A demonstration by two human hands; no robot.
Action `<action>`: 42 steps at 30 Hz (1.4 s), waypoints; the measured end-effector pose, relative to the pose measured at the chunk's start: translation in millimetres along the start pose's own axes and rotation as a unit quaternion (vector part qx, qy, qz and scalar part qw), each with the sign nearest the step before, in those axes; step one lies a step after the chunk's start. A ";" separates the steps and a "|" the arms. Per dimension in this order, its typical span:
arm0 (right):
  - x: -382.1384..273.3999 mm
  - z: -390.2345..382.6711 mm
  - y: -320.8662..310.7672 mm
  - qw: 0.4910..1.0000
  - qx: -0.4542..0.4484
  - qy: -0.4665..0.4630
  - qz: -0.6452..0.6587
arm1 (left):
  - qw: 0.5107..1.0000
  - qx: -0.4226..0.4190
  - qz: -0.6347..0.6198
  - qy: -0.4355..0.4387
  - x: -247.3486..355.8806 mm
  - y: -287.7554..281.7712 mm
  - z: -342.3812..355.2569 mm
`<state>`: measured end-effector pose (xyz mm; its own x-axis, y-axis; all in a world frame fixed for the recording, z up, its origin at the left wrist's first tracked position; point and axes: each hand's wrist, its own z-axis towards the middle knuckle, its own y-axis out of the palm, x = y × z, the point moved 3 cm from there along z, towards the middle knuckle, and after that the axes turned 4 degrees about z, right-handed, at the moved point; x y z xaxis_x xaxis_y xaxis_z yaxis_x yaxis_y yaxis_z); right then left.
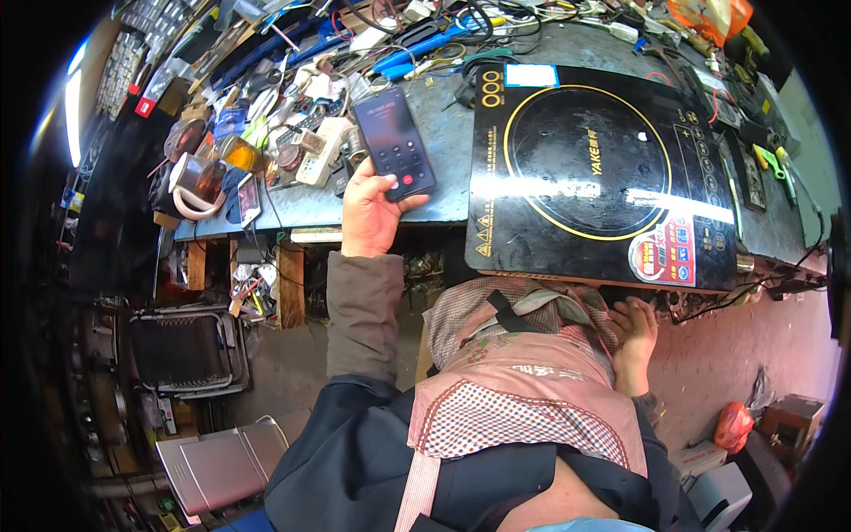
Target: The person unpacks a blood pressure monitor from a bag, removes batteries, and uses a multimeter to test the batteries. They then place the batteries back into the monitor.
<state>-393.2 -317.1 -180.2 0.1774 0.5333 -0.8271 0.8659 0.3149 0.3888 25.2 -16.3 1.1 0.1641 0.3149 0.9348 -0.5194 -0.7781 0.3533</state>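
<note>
My left hand (372, 213) is closed round a dark smartphone (394, 146), held tilted over the front of the bench. Its lit screen shows a call display with a red round button, and my thumb lies beside that button. To the right, a black induction cooktop (567, 168) with a yellow ring lies at the bench edge, partly overhanging it. Just below the cooktop's front edge, my right hand (634, 332) rests against the side of my apron (532, 372). Its fingers are loosely bent and somewhat apart, with nothing visible in them.
Tools, cables and small parts crowd the back of the blue bench (434, 97). Left of the phone stand a glass mug (199, 177) and a second phone (249, 199). A folding chair (186, 350) is at the lower left. Green-handled pliers (773, 164) lie at the right.
</note>
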 end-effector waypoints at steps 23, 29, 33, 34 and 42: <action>-19.1 -1.6 -15.3 0.993 0.090 -0.011 0.080 | 0.925 0.181 0.324 -0.085 17.2 -20.2 43.8; -87.4 13.9 -31.0 0.983 0.121 -0.091 0.101 | 0.816 0.153 0.557 0.019 17.8 -48.2 59.5; -157.4 21.8 -21.8 0.967 0.087 -0.223 0.084 | 0.772 0.133 0.620 0.040 24.4 -53.7 53.9; -172.3 21.5 -16.1 0.966 0.075 -0.237 0.067 | 0.752 0.139 0.628 0.146 25.1 -35.5 43.8; -222.6 45.9 21.5 0.977 -0.055 -0.154 -0.134 | 0.830 -0.097 0.546 0.057 8.0 106.3 -46.9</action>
<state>-392.6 -465.1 -6.4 0.0980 0.1634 -0.9817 0.8476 0.5032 0.1684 -68.1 -71.0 44.4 -0.5682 -0.4636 0.6799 -0.4326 -0.5346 -0.7260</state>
